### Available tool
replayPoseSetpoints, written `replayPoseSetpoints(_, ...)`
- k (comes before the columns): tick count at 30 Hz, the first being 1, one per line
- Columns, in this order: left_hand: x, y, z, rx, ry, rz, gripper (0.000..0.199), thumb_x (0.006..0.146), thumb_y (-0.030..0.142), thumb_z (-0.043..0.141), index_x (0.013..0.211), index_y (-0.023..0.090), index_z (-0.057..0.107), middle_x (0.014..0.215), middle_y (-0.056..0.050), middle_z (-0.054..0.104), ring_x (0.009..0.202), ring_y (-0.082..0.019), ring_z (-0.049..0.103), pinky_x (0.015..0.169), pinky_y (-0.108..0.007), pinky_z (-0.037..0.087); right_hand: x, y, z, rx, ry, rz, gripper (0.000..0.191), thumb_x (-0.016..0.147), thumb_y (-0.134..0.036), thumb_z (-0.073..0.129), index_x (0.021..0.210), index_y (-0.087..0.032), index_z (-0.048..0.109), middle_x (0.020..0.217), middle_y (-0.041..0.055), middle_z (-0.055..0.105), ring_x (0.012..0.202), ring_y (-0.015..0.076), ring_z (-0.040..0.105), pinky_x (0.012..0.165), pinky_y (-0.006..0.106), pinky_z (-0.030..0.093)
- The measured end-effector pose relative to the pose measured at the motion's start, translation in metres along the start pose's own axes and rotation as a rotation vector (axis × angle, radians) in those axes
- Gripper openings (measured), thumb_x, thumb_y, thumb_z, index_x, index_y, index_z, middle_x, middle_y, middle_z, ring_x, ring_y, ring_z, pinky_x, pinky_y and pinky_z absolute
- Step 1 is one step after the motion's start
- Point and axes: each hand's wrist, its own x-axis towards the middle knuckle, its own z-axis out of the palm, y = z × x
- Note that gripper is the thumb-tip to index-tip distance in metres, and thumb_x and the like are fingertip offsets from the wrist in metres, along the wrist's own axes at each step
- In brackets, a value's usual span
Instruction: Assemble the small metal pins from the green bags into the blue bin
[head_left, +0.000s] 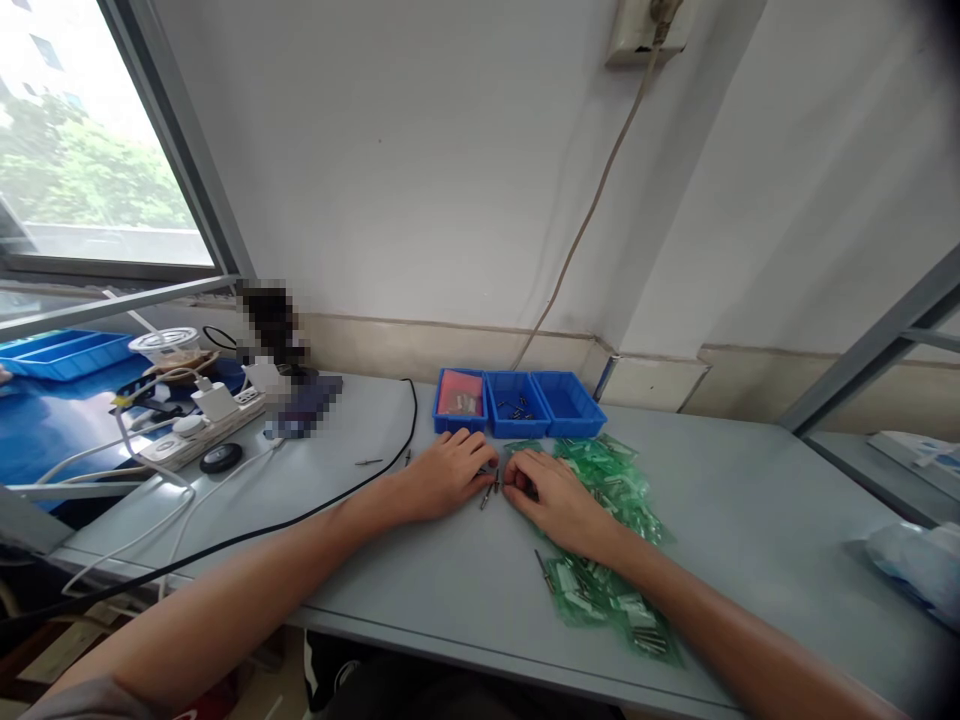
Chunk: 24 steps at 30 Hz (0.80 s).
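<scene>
My left hand (pixel 450 474) rests low over the grey table, with thumb and fingers curled together; what they pinch, if anything, is hidden. Beside its fingertips lie small thin metal pins (pixel 487 496), a couple of them loose on the tabletop. Facing it, my right hand (pixel 551 492) is curled, and dark bits show under its fingers that I cannot make out. Green plastic bags (pixel 607 480) with metal pins inside spread beneath and to the right of that hand. Behind both hands stand a blue bin with a red packet (pixel 460 392), a blue bin with pins (pixel 516 408) and another blue bin (pixel 574 410).
A black cable (pixel 337 497) crosses the table under my left forearm. Further left are a power strip (pixel 202 430), a round black object (pixel 221 458) and white cables. A loose pin (pixel 368 462) lies near the cable. Metal posts (pixel 885 340) stand at the right.
</scene>
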Motion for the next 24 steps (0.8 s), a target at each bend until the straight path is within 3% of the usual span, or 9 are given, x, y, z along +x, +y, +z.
replayPoseSetpoints(12, 0.001, -0.002, 0.003, -0.004, 0.016, 0.010, 0.016, 0.113, 0.033, 0.052, 0.119, 0.021, 0.059, 0.119, -0.007, 0.061, 0.107, -0.025, 0.054, 0.092, -0.038, 0.044, -0.001, 0.004, 0.003, 0.072, 0.045, -0.056, 0.012, 0.105, -0.019, 0.052, 0.096, -0.024, 0.057, 0.101, 0.0038, 0.066, 0.097, 0.0241, 0.060, 0.086, 0.038, 0.043)
replayPoseSetpoints(16, 0.000, -0.002, 0.004, 0.000, 0.018, 0.008, 0.018, 0.113, 0.036, 0.053, 0.122, 0.021, 0.059, 0.118, -0.006, 0.061, 0.107, -0.025, 0.054, 0.092, -0.038, 0.044, 0.001, 0.006, 0.003, 0.247, 0.171, 0.000, 0.013, 0.108, -0.027, 0.046, 0.100, -0.024, 0.056, 0.097, 0.0033, 0.067, 0.088, 0.0223, 0.060, 0.081, 0.036, 0.046)
replayPoseSetpoints(21, 0.000, -0.003, 0.005, -0.001, 0.029, 0.020, 0.021, 0.114, 0.038, 0.050, 0.122, 0.021, 0.059, 0.119, -0.007, 0.061, 0.108, -0.025, 0.054, 0.094, -0.038, 0.044, 0.005, 0.009, -0.006, 0.416, 0.435, 0.100, 0.017, 0.107, -0.039, 0.052, 0.105, -0.024, 0.061, 0.096, 0.0034, 0.068, 0.087, 0.0222, 0.063, 0.084, 0.035, 0.049)
replayPoseSetpoints(24, 0.001, -0.002, 0.004, 0.004, 0.023, 0.017, 0.020, 0.113, 0.037, 0.051, 0.122, 0.021, 0.059, 0.120, -0.007, 0.061, 0.108, -0.025, 0.054, 0.094, -0.038, 0.044, 0.006, 0.010, -0.008, 0.456, 0.487, 0.119, 0.022, 0.106, -0.043, 0.054, 0.105, -0.024, 0.064, 0.094, 0.0035, 0.069, 0.086, 0.0223, 0.065, 0.083, 0.035, 0.050)
